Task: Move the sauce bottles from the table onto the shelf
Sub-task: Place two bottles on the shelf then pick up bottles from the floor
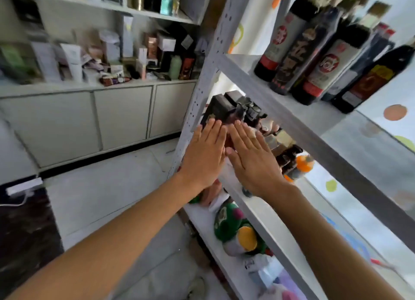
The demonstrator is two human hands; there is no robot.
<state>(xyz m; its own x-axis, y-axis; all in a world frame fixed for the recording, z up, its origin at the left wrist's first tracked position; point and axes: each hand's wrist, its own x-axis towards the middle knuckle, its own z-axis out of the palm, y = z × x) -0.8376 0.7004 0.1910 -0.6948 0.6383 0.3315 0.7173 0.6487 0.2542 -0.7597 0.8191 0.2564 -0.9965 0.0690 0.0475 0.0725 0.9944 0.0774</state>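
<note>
I see both hands up at the metal shelf (265, 90), side by side, nearly touching. Left hand (203, 152) is flat, fingers straight, tips on the dark bottles (226, 107) packed on the middle level. Right hand (251, 157) is flat too, fingers straight & spread a bit, laid over the same bunch of dark caps. Neither hand is curled round anything; they just press or touch the tops. Pic is blurry, so I can't tell which bottle each finger is on.

More sauce bottles (325, 52) stand in a row on the level above the hands & to the right: tall, dark, w/ red & white labels. Past the right hand, further in on the middle level, is an orange cap (304, 162).

Below the wrists, on the lower level, lie green & yellow packs (238, 228).

Left of the left hand, well apart, is a white cabinet (121, 113) w/ lots of small boxes & tubes on top. Grey floor (107, 183) is under the left arm.
</note>
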